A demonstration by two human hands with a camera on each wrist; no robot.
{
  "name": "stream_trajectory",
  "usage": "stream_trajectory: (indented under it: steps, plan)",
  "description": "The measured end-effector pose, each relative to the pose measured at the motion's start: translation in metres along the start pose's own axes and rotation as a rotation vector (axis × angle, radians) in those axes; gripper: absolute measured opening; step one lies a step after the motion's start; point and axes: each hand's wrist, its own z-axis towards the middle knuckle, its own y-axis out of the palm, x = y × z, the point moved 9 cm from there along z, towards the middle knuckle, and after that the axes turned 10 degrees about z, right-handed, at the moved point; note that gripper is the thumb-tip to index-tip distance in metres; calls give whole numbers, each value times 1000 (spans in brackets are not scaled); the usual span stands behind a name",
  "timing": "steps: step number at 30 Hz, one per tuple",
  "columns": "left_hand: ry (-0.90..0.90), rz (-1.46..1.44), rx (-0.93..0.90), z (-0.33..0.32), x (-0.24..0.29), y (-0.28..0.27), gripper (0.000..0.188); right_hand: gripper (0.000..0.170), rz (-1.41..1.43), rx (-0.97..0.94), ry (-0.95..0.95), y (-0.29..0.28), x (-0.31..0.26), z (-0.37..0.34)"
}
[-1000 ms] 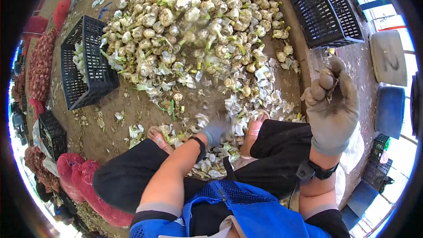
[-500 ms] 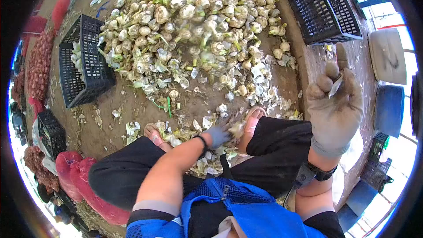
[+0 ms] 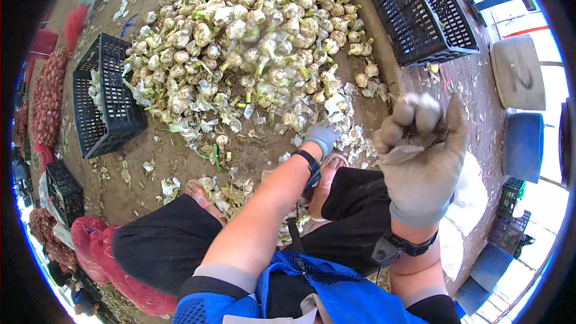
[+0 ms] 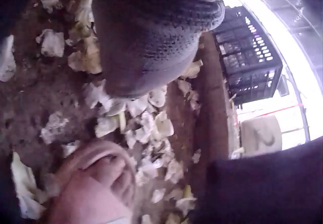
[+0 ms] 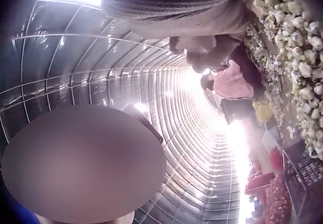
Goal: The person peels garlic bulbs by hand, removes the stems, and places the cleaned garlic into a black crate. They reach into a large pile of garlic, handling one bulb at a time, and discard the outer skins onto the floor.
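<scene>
My gloved left hand [image 3: 322, 137] reaches down to loose papery skins [image 3: 341, 108] at the near edge of a heap of garlic bulbs [image 3: 180, 39]; its fingertips are hidden. The left wrist view shows the back of that glove [image 4: 146, 47] above scattered skins [image 4: 164, 125], close to a sandalled foot. On the other side, my right hand [image 3: 420, 162] is raised palm up in a soiled glove, fingers curled over a pale flake of skin [image 3: 402, 154]. In the right wrist view the glove's curled fingers [image 5: 207, 57] show only partly.
Black crates stand left [image 3: 111, 96] and upper right [image 3: 420, 18] of the heap. Red net sacks [image 3: 123, 264] lie at lower left. A grey block [image 3: 519, 72] and blue one [image 3: 523, 144] line the right side. Another person [image 5: 232, 82] is in the background.
My left hand has moved forward, away from my lap, to the skins by the heap; the blurred thing at its fingers is no longer visible. My right hand has shifted left, fingers more curled.
</scene>
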Motion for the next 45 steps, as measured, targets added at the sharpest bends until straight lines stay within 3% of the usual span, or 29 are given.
stream_trajectory:
  steps: [1, 4, 5, 7, 9, 10, 12, 13, 14, 15, 18, 19, 20, 22, 23, 24, 26, 27, 28, 30, 32, 34, 35, 40, 42, 45]
  plan:
    - [-94, 116, -243, 8, -5, 34, 25, 43, 0, 18, -19, 6, 2, -3]
    - [-75, 49, -185, 4, -20, 30, 20, 43, -75, 75, -119, 5, -5, -10]
    - [-105, 15, -197, -4, -34, 30, 20, 35, -257, -125, -222, 4, -10, -13]
    - [-142, 4, -197, -16, -64, 10, 21, 29, -333, -181, -160, 10, -3, -12]
    - [-346, -355, -62, -39, -102, -34, 17, 26, -444, -213, 25, -2, 12, -5]
    - [-444, -537, 11, -54, -117, -64, 16, 26, -435, -222, 21, 2, 14, -3]
    - [-648, -816, 53, -94, -107, -195, 22, 35, -816, -301, 217, 10, 42, -6]
    - [-519, -1065, 165, -97, -118, -203, 27, 35, -825, -308, 211, 10, 51, -7]
    - [-378, -1305, 281, -102, -129, -215, 32, 45, -1151, -385, -109, 20, 48, -6]
    - [-332, -1330, 304, -112, -132, -242, 33, 56, -1451, -459, -454, 35, 48, -14]
    - [-263, -1349, 367, -154, -111, -336, 35, 71, -1581, -442, -319, 28, 82, -11]
    - [-233, -1365, 369, -167, -102, -357, 37, 67, -1528, -553, -194, 39, 94, -11]
    - [-230, -1355, 382, -179, -98, -368, 37, 67, -1523, -565, -205, 44, 99, -12]
    - [-272, -1273, 497, -205, -97, -384, 40, 64, -1089, -656, -62, 50, 122, -14]
    - [-232, -1256, 541, -215, -97, -387, 35, 59, -873, -610, -42, 51, 126, -14]
    - [-235, -1246, 558, -224, -96, -390, 35, 59, -870, -629, -43, 57, 132, -20]
    - [-259, -1803, 751, -241, -102, -386, 31, 58, -669, -582, -150, 68, 124, -26]
    - [-225, -1654, 762, -246, -94, -396, 35, 62, -591, -537, -85, 70, 127, -28]
    - [-222, -1654, 773, -249, -93, -393, 35, 62, -594, -546, -84, 69, 131, -29]
    - [-198, -1688, 664, -248, -85, -379, 38, 68, -849, -622, -324, 72, 128, -33]
    - [-174, -1680, 664, -253, -80, -380, 36, 74, -865, -626, -306, 71, 134, -36]
    - [-263, -1538, 802, -259, -87, -378, 34, 75, -1182, -699, -788, 86, 125, -58]
    - [-312, -1476, 786, -269, -85, -372, 37, 76, -1259, -764, -1019, 93, 123, -81]
    - [-335, -1542, 739, -269, -91, -365, 40, 76, -1138, -713, -894, 79, 133, -66]
    - [-247, -1467, 781, -272, -88, -375, 38, 74, -1107, -733, -848, 81, 133, -65]
    - [-275, -1323, 814, -271, -92, -383, 38, 72, -1115, -736, -704, 81, 135, -47]
